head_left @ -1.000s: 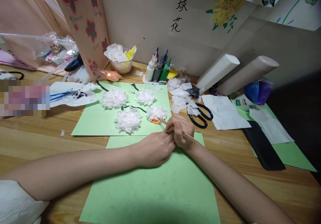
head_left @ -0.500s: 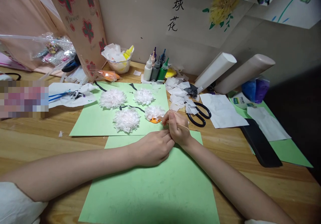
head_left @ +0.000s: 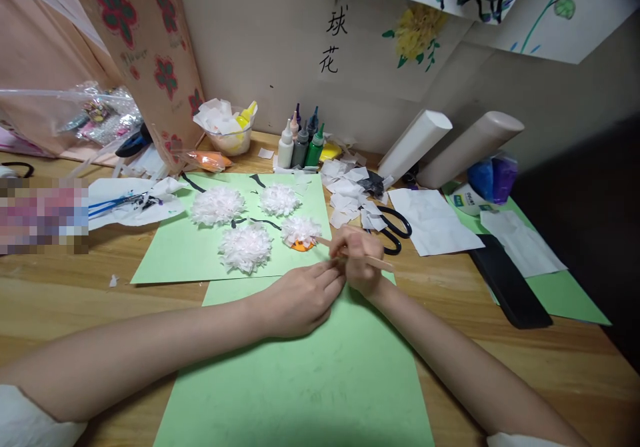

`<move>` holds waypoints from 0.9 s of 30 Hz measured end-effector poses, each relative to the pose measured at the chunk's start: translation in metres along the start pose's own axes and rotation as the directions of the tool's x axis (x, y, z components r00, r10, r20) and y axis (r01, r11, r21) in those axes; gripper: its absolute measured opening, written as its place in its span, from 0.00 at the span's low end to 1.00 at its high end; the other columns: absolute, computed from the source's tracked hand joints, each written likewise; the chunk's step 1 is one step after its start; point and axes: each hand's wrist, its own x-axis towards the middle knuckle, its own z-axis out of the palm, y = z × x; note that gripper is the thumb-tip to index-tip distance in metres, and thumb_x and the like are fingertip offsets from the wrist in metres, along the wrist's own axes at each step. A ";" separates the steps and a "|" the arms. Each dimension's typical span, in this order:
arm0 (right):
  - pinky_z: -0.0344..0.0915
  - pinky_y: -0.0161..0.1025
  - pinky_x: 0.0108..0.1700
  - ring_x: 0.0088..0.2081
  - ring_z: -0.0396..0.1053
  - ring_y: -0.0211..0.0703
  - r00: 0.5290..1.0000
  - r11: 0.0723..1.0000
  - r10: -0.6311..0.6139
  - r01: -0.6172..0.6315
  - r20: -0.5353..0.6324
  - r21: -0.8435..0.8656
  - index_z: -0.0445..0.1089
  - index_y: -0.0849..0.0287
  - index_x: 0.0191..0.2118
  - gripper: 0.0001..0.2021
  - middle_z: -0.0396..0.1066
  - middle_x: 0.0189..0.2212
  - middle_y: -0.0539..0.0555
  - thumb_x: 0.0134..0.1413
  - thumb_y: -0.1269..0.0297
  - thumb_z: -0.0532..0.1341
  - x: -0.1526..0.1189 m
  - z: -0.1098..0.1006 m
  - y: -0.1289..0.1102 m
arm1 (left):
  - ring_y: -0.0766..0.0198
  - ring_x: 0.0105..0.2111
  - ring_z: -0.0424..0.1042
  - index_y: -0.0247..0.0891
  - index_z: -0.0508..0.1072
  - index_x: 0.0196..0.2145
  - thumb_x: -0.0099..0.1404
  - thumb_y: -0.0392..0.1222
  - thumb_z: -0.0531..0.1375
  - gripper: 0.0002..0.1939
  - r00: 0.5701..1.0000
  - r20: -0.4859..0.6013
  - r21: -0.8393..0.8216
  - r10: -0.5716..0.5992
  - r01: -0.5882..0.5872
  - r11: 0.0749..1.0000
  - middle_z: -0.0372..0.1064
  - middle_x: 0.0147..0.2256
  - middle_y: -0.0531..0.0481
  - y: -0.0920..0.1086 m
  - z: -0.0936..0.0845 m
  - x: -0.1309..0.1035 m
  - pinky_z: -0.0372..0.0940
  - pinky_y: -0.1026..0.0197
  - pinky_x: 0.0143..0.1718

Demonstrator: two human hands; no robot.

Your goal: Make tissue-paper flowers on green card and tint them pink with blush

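Observation:
My right hand (head_left: 361, 260) is closed around a thin wooden stick (head_left: 381, 262). The stick's far tip touches the edge of a small white tissue-paper flower (head_left: 299, 228), which has a bare orange patch (head_left: 303, 245) at its lower side. My left hand (head_left: 303, 297) lies palm down, fingers extended against my right hand, their tips hidden beneath it. It rests over the near green sheet (head_left: 300, 380). Three fuller white tissue flowers (head_left: 245, 247) and dark stem strips are on the far green sheet (head_left: 170, 253).
Torn white paper pieces (head_left: 347, 190) and black-handled scissors (head_left: 399, 223) lie beyond my right hand. Several paint bottles (head_left: 285, 145) and a bowl (head_left: 230, 141) stand against the wall. To the right are a white sheet (head_left: 433, 223) and a long black case (head_left: 515, 287).
My right hand has tilted, and the stick's tip now reaches to the small flower's edge. My left hand has stayed beside it. The view has shifted slightly.

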 end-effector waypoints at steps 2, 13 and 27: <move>0.59 0.38 0.28 0.22 0.62 0.38 0.999 0.998 0.054 -0.054 -0.009 -0.035 0.62 0.57 0.21 0.23 0.64 0.18 0.51 0.64 0.58 0.41 0.006 -0.016 0.003 | 0.53 0.56 0.58 0.25 0.60 0.52 0.63 0.34 0.48 0.20 1.000 -0.007 0.004 0.007 -0.007 1.000 0.59 0.55 0.33 0.000 0.000 -0.001 0.59 0.54 0.54; 0.55 0.31 0.27 0.25 0.62 0.36 0.768 0.928 0.289 -0.076 0.572 -0.366 0.63 0.59 0.29 0.03 0.68 0.24 0.49 0.48 0.70 0.60 0.039 -0.086 0.024 | 0.55 0.57 0.57 0.27 0.60 0.53 0.63 0.34 0.48 0.20 1.000 -0.006 0.008 -0.024 0.024 1.000 0.58 0.56 0.35 -0.001 0.001 -0.002 0.60 0.55 0.54; 0.61 0.32 0.31 0.30 0.68 0.37 0.813 0.986 0.140 -0.168 0.565 -0.002 0.62 0.59 0.27 0.04 0.70 0.29 0.51 0.50 0.74 0.57 0.036 -0.062 -0.010 | 0.50 0.39 0.64 0.32 0.69 0.36 0.60 0.33 0.50 0.10 0.898 -0.325 0.420 -0.296 0.418 0.806 0.66 0.37 0.39 0.009 -0.012 -0.002 0.60 0.52 0.35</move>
